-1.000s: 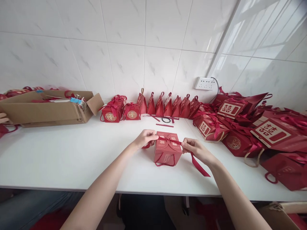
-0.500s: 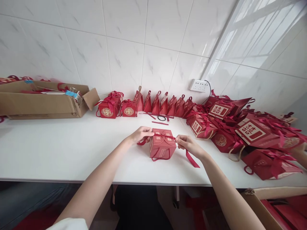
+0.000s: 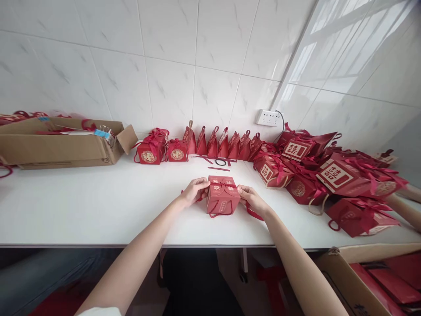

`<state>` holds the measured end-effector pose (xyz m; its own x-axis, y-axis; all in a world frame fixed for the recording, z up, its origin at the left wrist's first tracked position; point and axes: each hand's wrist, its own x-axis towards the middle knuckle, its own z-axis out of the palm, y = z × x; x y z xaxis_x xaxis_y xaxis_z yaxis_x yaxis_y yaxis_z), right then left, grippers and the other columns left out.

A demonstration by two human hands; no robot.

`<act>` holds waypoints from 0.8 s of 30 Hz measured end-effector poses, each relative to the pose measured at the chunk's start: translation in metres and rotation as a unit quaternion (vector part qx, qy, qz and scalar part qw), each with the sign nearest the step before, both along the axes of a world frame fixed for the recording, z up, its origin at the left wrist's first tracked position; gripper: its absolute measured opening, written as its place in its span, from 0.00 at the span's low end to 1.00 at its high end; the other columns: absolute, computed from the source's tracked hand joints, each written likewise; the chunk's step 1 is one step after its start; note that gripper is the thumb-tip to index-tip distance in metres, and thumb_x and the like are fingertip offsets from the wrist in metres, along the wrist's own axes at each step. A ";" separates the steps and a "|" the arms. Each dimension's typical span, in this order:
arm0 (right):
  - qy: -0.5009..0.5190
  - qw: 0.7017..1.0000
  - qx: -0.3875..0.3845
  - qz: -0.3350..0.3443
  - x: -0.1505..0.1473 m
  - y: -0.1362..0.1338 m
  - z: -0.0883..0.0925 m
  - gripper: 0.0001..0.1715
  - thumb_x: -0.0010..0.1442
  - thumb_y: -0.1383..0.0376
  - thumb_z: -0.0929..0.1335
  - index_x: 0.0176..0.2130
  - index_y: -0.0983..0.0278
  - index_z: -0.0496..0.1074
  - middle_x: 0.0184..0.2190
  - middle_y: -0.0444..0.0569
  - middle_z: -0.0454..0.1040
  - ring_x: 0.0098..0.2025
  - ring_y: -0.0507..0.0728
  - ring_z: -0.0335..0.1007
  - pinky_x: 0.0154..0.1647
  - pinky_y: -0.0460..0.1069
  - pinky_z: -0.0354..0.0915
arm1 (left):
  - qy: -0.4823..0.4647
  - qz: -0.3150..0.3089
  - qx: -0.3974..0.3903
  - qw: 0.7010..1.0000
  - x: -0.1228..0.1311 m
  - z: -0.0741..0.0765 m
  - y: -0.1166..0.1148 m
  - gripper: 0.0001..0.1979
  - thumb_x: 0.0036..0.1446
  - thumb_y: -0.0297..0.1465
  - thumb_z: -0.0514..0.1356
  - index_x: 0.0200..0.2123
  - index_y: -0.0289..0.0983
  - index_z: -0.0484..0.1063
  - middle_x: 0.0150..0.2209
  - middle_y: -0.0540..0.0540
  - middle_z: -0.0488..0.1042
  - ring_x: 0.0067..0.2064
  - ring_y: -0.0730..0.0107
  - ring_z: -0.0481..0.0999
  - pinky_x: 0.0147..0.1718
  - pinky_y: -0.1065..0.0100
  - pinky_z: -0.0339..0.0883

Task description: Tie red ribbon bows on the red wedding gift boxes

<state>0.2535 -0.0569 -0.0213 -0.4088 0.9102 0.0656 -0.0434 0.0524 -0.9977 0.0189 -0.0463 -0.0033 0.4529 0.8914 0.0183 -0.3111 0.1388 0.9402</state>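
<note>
A small red gift box (image 3: 222, 199) with a rope handle stands on the white table (image 3: 98, 206) in front of me. A dark red ribbon (image 3: 226, 185) runs across its top. My left hand (image 3: 194, 190) pinches the ribbon's left end at the box's left edge. My right hand (image 3: 250, 198) grips the ribbon's right end at the box's right edge; its loose tail (image 3: 254, 213) hangs below the hand.
Finished ribboned boxes (image 3: 151, 149) and a row of small red pouches (image 3: 223, 145) line the wall. A heap of red gift bags (image 3: 332, 180) fills the right side. An open cardboard box (image 3: 62, 142) lies at left; another (image 3: 362, 281) sits below right. Another person's arm (image 3: 406, 210) reaches in at far right.
Both hands have drawn in close to the box's sides, shortening the ribbon stretched between them. The loose right tail is now tucked under my right hand. The view has shifted slightly.
</note>
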 end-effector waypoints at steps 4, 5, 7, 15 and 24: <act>0.022 0.999 -0.024 0.023 0.004 0.006 0.007 0.23 0.52 0.50 0.70 0.23 0.64 0.61 0.17 0.36 0.52 0.20 0.47 0.44 0.25 0.46 0.48 | 0.004 0.019 -0.014 1.000 0.000 0.003 -0.003 0.14 0.43 0.35 0.64 0.19 0.35 0.62 0.19 0.53 0.63 0.21 0.80 0.61 0.21 0.74 0.53; 0.027 0.999 -0.032 0.029 0.006 0.010 0.010 0.23 0.52 0.51 0.70 0.23 0.64 0.60 0.17 0.36 0.51 0.20 0.47 0.45 0.25 0.46 0.49 | 0.010 0.016 -0.019 1.000 -0.001 0.006 -0.002 0.12 0.43 0.34 0.63 0.20 0.35 0.63 0.19 0.52 0.63 0.21 0.79 0.62 0.21 0.74 0.53; 0.034 0.997 -0.048 0.048 0.009 0.018 0.015 0.23 0.52 0.52 0.70 0.21 0.63 0.58 0.16 0.36 0.51 0.20 0.47 0.46 0.27 0.46 0.52 | 0.026 0.002 -0.025 0.999 -0.005 0.011 0.002 0.10 0.43 0.32 0.63 0.20 0.34 0.64 0.19 0.51 0.65 0.22 0.77 0.63 0.23 0.72 0.55; 0.044 0.985 -0.068 0.152 0.007 0.035 0.007 0.24 0.48 0.51 0.73 0.22 0.65 0.62 0.17 0.37 0.55 0.19 0.47 0.49 0.28 0.48 0.57 | 0.065 -0.072 -0.030 0.995 -0.014 0.008 0.022 0.13 0.44 0.33 0.65 0.19 0.33 0.65 0.20 0.50 0.66 0.23 0.75 0.65 0.26 0.71 0.57; 0.050 0.982 -0.078 0.165 0.013 0.031 -0.001 0.20 0.54 0.54 0.70 0.25 0.64 0.62 0.14 0.35 0.55 0.17 0.46 0.48 0.24 0.46 0.54 | 0.049 -0.062 0.004 0.997 -0.013 -0.005 0.022 0.18 0.44 0.39 0.66 0.19 0.34 0.62 0.20 0.52 0.65 0.23 0.78 0.61 0.25 0.72 0.54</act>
